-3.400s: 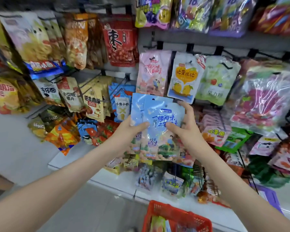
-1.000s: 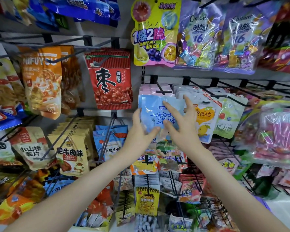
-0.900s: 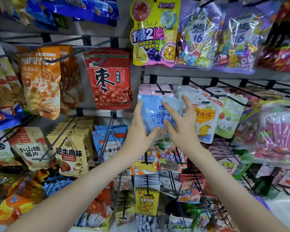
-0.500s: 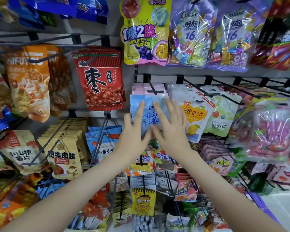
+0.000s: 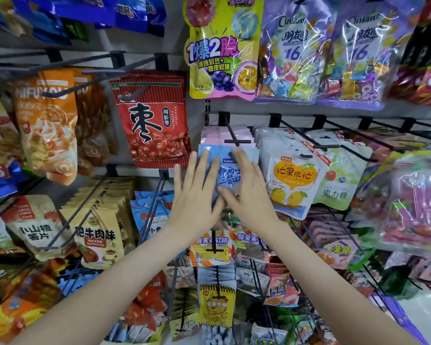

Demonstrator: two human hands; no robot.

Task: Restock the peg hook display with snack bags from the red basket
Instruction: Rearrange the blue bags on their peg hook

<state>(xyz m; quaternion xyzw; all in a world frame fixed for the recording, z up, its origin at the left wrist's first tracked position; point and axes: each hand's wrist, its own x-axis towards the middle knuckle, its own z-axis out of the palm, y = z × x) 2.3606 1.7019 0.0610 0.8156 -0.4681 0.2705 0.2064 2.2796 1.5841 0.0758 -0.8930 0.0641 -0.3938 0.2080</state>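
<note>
Both forearms reach up. The left hand (image 5: 197, 195) and right hand (image 5: 246, 192) lie flat and released, fingers straight, pressing side by side on the light blue snack bag (image 5: 228, 170). Its top edge sits just beyond their fingertips at the peg hook (image 5: 235, 135), in front of pink bags (image 5: 214, 134).

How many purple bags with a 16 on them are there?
2. One purple bag hangs right of the yellow bag in the top row; the second purple bag hangs just right of it. More may hide behind.
</note>
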